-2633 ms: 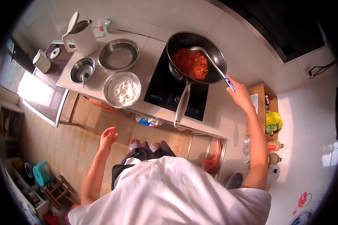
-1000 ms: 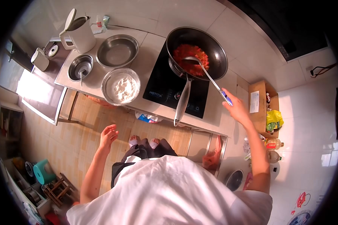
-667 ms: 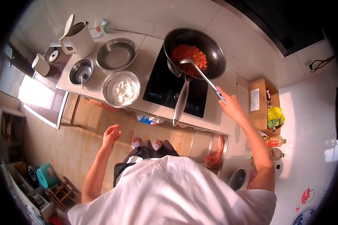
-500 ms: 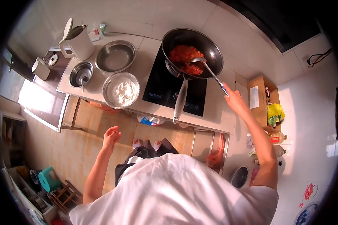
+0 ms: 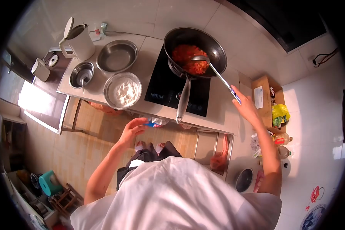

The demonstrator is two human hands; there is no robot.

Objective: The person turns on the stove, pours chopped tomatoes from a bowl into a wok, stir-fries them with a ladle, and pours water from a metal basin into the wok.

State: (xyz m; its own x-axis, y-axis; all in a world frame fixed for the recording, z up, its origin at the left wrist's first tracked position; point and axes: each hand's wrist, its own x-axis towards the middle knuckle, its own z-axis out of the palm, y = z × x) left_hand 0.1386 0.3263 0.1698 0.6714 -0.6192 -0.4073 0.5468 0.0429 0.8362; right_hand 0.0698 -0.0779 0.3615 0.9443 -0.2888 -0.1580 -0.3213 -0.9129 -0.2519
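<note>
My right hand [image 5: 244, 106] is closed around the handle of a metal ladle [image 5: 219, 75]. The ladle's bowl rests among chopped red food [image 5: 195, 68], which looks like tomato, in a dark wok [image 5: 217, 51]. The wok sits on a black induction cooktop [image 5: 157, 85], its long handle [image 5: 184, 99] pointing toward me. My left hand [image 5: 133, 129] hangs in the air before the counter's front edge, fingers loosely curved and apart, holding nothing. Nearest to it on the counter is a bowl of white flour-like powder [image 5: 127, 93].
Left on the counter are a wide metal basin [image 5: 117, 56], a small metal bowl [image 5: 76, 78] with a spoon in it, and a white kettle [image 5: 80, 46]. At the right stand a cardboard box [image 5: 261, 99] and several bottles [image 5: 283, 139]. A wall bounds the counter's back.
My left hand has moved up and right, closer to the wok handle. My right hand has shifted slightly down, and the ladle's bowl has moved a little left in the wok.
</note>
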